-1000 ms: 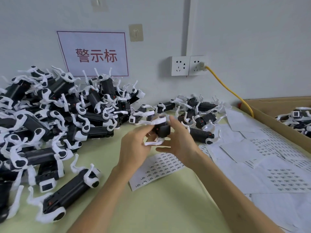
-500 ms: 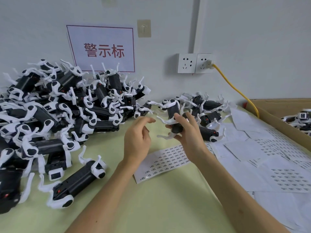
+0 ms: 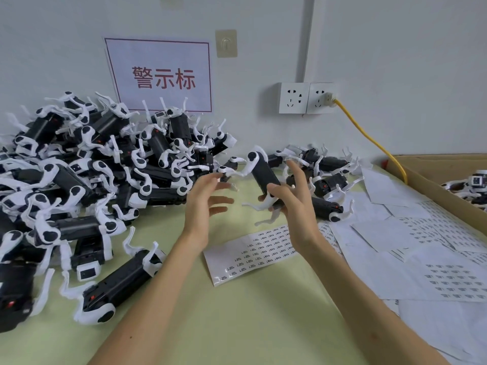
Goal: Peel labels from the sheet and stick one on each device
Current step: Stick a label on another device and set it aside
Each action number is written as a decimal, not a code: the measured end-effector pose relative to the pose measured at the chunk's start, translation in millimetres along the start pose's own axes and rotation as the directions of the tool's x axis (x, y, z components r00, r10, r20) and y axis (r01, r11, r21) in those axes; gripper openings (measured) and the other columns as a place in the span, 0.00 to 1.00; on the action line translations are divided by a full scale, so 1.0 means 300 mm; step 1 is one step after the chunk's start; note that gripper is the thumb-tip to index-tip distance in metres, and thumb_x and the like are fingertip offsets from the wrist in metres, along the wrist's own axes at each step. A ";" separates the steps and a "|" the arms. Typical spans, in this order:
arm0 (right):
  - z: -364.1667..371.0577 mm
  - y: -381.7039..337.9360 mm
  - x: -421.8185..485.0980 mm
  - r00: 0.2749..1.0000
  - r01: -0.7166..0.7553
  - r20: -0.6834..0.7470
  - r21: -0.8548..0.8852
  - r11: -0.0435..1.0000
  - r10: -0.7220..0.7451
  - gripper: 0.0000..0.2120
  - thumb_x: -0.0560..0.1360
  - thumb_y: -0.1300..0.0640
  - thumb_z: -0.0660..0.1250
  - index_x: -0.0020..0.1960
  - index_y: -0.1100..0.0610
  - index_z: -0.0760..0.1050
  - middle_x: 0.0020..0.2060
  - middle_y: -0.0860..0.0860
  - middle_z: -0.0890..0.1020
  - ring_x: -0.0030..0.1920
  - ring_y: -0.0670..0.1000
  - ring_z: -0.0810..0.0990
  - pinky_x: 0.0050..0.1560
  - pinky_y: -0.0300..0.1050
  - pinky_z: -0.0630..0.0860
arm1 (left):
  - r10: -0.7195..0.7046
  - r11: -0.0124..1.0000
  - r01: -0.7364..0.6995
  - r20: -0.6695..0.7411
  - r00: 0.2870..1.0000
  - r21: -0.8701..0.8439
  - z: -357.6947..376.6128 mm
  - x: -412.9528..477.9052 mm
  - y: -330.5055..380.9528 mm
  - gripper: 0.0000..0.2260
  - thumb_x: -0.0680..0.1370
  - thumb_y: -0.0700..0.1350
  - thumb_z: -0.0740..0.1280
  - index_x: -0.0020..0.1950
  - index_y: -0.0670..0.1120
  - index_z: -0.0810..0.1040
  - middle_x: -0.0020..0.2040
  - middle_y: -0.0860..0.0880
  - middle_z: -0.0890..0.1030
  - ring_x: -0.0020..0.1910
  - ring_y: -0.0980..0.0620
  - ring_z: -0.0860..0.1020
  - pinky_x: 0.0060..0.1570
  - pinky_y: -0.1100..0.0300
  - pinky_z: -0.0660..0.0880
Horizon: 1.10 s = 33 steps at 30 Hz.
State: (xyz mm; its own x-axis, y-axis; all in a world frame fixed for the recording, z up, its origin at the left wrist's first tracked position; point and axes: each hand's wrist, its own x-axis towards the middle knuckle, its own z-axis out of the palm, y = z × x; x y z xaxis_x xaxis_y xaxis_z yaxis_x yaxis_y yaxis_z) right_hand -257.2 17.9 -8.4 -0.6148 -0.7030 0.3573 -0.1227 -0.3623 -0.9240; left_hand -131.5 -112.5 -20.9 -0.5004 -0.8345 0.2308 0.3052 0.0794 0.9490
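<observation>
The right hand (image 3: 295,206) held one toy-like device (image 3: 261,172), a black body with white legs. The thumb lay on the near side of the black body and the fingers went round the back. The device was up off the table, tilted, with its top end leaning far and left. Its white legs stuck out below the hand.

The left hand (image 3: 204,204) was just beside it on the left. It held nothing. Its fingers were spread out and a bit bent, and they pointed at the device. I could not tell if a fingertip touched a white leg.

Under both hands, the label sheet (image 3: 253,256) lay flat on the pale green table (image 3: 237,325). It had rows of tiny labels.

On the left was a big pile of devices (image 3: 92,167). A few more devices (image 3: 324,164) lay far behind the hands by the wall. On the right were loose paper sheets (image 3: 421,246) and a cardboard box (image 3: 432,175). A yellow cable (image 3: 369,138) ran from the wall sockets (image 3: 305,97) down toward the box. A sign with red writing (image 3: 163,75) was stuck on the wall.
</observation>
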 end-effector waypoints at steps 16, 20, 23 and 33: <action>0.010 -0.007 -0.015 0.993 0.079 0.104 -0.175 0.981 -0.062 0.36 0.67 0.52 0.65 0.75 0.45 0.63 0.60 0.54 0.75 0.50 0.51 0.81 0.55 0.54 0.78 | -0.257 0.863 0.386 0.374 0.891 -0.327 0.007 -0.021 0.035 0.29 0.81 0.57 0.63 0.74 0.38 0.72 0.64 0.36 0.79 0.48 0.41 0.83 0.49 0.53 0.80; 0.011 -0.016 -0.010 0.996 0.068 0.067 -0.056 0.996 -0.065 0.33 0.67 0.57 0.64 0.72 0.49 0.66 0.55 0.54 0.73 0.50 0.50 0.78 0.50 0.49 0.79 | -0.236 0.852 0.379 0.383 0.893 -0.360 -0.001 -0.020 0.038 0.22 0.82 0.59 0.61 0.66 0.43 0.79 0.58 0.38 0.81 0.44 0.42 0.84 0.46 0.53 0.82; 0.010 -0.024 -0.010 0.997 0.076 0.017 -0.008 0.997 -0.075 0.32 0.66 0.59 0.64 0.71 0.52 0.67 0.53 0.54 0.73 0.52 0.50 0.75 0.47 0.44 0.80 | -0.244 0.853 0.381 0.371 0.896 -0.356 0.000 -0.017 0.033 0.23 0.81 0.59 0.61 0.68 0.44 0.75 0.56 0.39 0.80 0.45 0.39 0.84 0.46 0.52 0.81; 0.009 -0.031 -0.029 0.986 0.158 0.077 -0.212 0.964 -0.145 0.35 0.64 0.60 0.63 0.72 0.51 0.65 0.51 0.51 0.73 0.49 0.47 0.74 0.49 0.45 0.76 | -0.361 0.873 0.441 0.334 0.871 -0.209 0.007 -0.019 0.033 0.23 0.76 0.60 0.64 0.61 0.43 0.74 0.40 0.42 0.76 0.33 0.45 0.73 0.37 0.55 0.71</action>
State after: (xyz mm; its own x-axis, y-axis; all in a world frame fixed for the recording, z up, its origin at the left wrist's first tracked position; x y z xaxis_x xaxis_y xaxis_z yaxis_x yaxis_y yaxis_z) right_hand -248.6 25.7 -2.7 -0.5289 -0.6879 0.4971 -0.3809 -0.3310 -0.8633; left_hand -127.4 -105.9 -12.2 -0.8166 -0.5730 -0.0693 0.2147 -0.4131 0.8850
